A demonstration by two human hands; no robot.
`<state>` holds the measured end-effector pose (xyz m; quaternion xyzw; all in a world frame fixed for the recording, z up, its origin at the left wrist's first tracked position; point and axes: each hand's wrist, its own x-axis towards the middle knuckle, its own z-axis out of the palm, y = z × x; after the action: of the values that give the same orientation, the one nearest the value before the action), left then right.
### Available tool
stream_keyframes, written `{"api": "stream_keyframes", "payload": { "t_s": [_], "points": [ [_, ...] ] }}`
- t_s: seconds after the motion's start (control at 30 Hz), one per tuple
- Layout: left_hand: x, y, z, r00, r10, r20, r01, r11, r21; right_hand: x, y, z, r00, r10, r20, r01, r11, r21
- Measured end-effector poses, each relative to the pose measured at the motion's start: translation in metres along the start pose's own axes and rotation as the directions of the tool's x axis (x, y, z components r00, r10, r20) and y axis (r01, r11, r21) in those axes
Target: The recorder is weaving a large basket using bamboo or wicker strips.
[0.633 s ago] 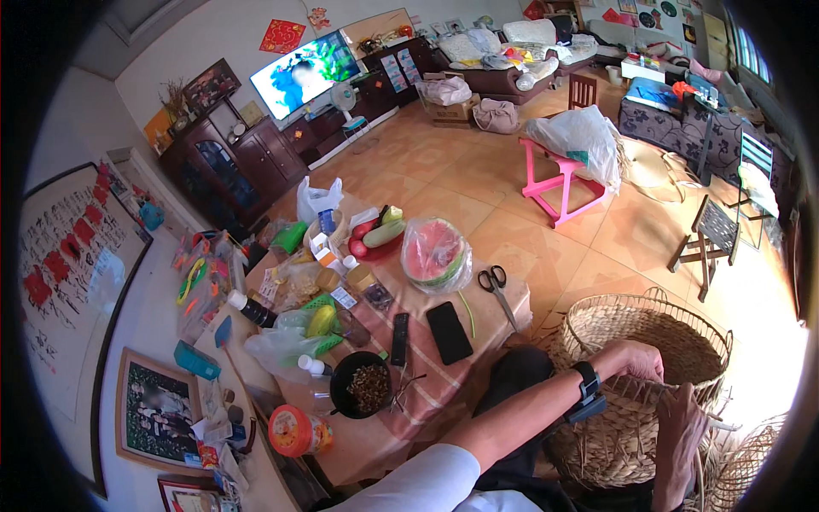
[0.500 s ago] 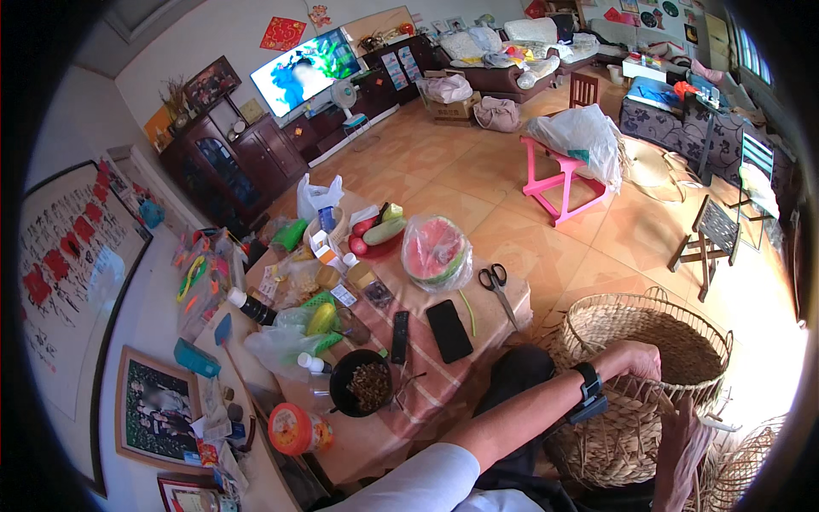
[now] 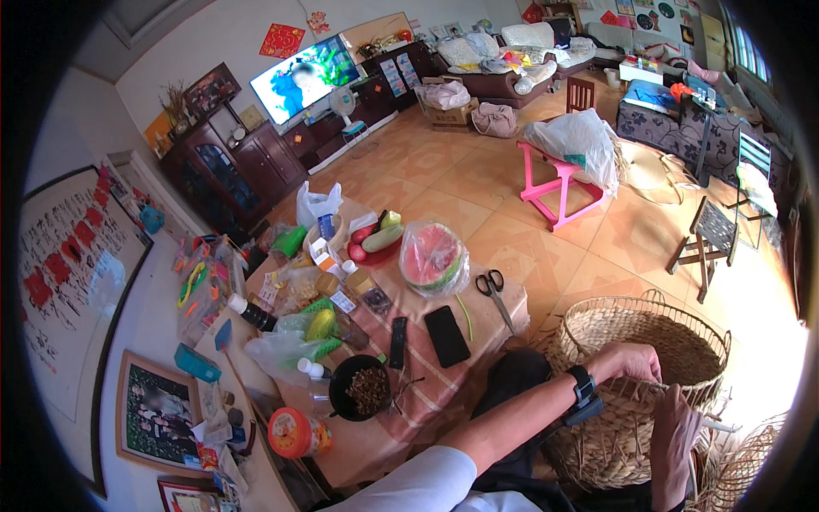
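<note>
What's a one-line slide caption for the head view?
Left hand and right hand working the rim of a woven basket beside a cluttered table.

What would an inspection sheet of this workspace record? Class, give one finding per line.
Surface: low table with checked cloth, crowded.
Job's things: woven basket beside the table, rim unfinished.
Clutter: scissors, phone, remote, wrapped watermelon, dark bowl, orange-lidded jar.
Hands: left hand on the basket rim; right hand on its side.
Cables: nothing seen.
Surroundings: tiled floor, pink stool, television.
</note>
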<state>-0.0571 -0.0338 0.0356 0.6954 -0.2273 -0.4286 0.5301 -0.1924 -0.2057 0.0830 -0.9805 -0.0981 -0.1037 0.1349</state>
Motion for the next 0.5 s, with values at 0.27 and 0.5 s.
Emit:
{"api": "stream_keyframes", "payload": {
  "t_s": [0.27,0.5],
  "points": [
    [-0.007,0.004,0.007,0.972,-0.005,-0.233,0.063,0.967,0.245,-0.003,-0.010,-0.014,0.997,-0.060,0.053,0.067,0.986,-0.152],
    [0.010,-0.018,-0.003,0.984,0.178,0.007,-0.178,0.977,0.117,0.007,0.006,0.005,0.998,-0.058,-0.015,0.058,0.998,-0.010]
  ]
}}
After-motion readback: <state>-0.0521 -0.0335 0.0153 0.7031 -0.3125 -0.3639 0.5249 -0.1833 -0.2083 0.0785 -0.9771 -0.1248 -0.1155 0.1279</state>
